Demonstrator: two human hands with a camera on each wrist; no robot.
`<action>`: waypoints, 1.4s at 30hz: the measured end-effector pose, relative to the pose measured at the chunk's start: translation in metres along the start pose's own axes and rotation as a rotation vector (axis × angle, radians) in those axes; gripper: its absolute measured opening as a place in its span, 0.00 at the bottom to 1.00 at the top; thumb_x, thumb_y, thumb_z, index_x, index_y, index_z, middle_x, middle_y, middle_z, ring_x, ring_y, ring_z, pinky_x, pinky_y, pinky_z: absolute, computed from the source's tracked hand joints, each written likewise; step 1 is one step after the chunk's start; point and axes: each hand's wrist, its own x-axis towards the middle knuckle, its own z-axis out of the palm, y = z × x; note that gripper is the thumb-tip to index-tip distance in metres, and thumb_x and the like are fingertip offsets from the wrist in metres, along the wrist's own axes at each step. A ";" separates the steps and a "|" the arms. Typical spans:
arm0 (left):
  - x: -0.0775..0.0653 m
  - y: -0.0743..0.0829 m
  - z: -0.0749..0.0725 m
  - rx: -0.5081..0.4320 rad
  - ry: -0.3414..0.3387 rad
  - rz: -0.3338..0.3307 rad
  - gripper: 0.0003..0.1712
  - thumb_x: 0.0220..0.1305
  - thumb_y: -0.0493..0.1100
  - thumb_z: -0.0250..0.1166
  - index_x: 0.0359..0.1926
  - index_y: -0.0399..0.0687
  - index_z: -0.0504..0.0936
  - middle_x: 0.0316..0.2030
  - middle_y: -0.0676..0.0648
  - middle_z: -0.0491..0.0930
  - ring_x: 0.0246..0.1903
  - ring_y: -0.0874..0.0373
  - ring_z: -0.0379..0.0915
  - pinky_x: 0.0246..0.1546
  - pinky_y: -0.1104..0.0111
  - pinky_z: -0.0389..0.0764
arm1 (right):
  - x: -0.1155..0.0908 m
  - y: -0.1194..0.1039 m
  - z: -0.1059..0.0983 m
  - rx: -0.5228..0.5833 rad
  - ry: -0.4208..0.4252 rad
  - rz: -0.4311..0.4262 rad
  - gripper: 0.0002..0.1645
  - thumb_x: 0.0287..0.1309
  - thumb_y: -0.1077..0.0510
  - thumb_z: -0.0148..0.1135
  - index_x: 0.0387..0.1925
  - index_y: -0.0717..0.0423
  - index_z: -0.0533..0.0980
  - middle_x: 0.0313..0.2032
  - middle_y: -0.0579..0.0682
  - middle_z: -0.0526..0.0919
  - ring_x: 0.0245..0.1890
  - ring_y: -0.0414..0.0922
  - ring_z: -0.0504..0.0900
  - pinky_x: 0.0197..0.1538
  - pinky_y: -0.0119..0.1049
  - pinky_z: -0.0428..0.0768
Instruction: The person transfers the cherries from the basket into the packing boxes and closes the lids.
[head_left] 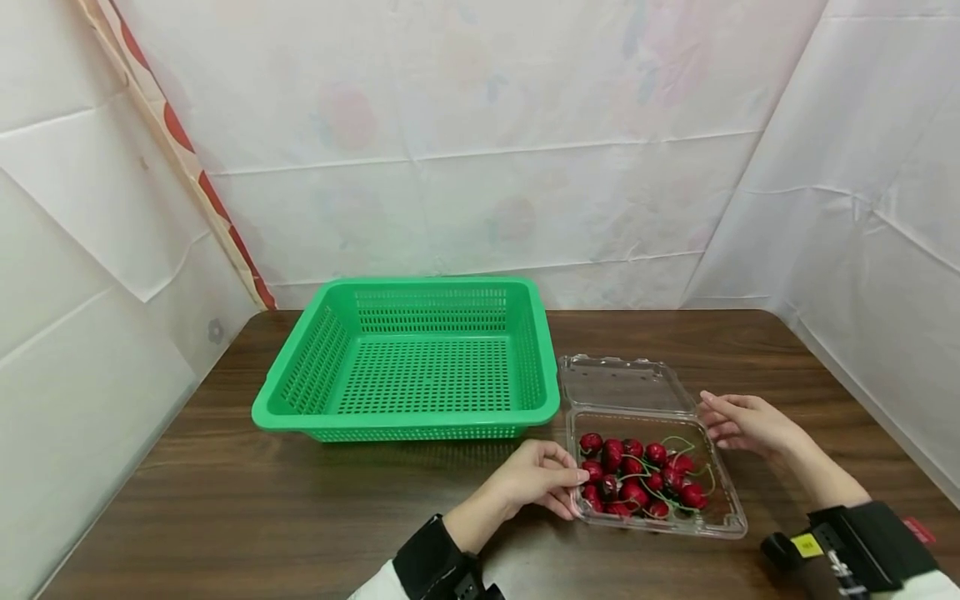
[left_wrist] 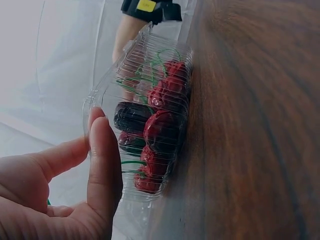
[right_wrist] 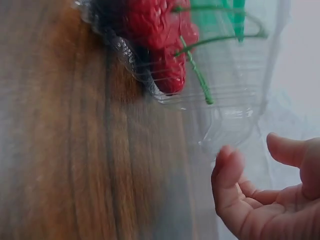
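A clear plastic clamshell box (head_left: 733, 527) lies on the wooden table with its lid (head_left: 618, 387) folded back. Inside sit several red cherries (head_left: 633, 493) with green stems, bunched toward the left side. My left hand (head_left: 534, 479) pinches the box's left rim, thumb on top and fingers along the outer wall. At the far right corner, beside the hinge, is my right hand (head_left: 750, 425). Its thumb and fingers stand apart with nothing between them, as the right wrist view also shows.
Left of the box and farther back stands a green plastic basket (head_left: 405, 419) with slotted walls, its right edge close to the lid. White sheeting (head_left: 465, 208) encloses the brown tabletop (head_left: 300, 517) at the back and sides. A black band (head_left: 862, 542) wraps the right wrist.
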 end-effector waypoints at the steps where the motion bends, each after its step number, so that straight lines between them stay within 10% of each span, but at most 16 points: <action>1: 0.000 -0.001 -0.001 -0.001 -0.006 0.000 0.04 0.56 0.33 0.59 0.30 0.37 0.72 0.16 0.48 0.75 0.14 0.60 0.73 0.19 0.68 0.77 | 0.004 0.001 -0.002 0.023 -0.019 -0.006 0.42 0.65 0.43 0.38 0.56 0.82 0.52 0.37 0.52 0.75 0.33 0.39 0.77 0.37 0.36 0.77; 16: 0.001 0.000 0.001 -0.007 0.000 0.000 0.04 0.56 0.32 0.59 0.28 0.37 0.72 0.16 0.47 0.75 0.14 0.60 0.73 0.19 0.67 0.77 | 0.042 0.017 -0.012 0.377 -0.305 -0.016 0.41 0.68 0.47 0.32 0.59 0.83 0.41 0.42 0.45 0.78 0.43 0.40 0.78 0.47 0.34 0.73; 35: 0.000 0.001 -0.001 -0.011 0.001 -0.015 0.04 0.57 0.33 0.59 0.29 0.37 0.72 0.15 0.46 0.75 0.14 0.60 0.73 0.19 0.67 0.77 | 0.048 0.005 -0.017 0.420 -0.343 -0.107 0.24 0.68 0.60 0.37 0.58 0.75 0.57 0.40 0.49 0.80 0.42 0.44 0.79 0.44 0.35 0.75; 42: 0.001 0.000 0.000 -0.009 0.013 -0.019 0.04 0.57 0.32 0.59 0.30 0.37 0.72 0.16 0.46 0.75 0.13 0.60 0.72 0.19 0.66 0.77 | 0.044 -0.006 -0.019 0.471 -0.312 -0.181 0.12 0.66 0.61 0.42 0.48 0.57 0.66 0.40 0.52 0.81 0.41 0.48 0.79 0.44 0.37 0.75</action>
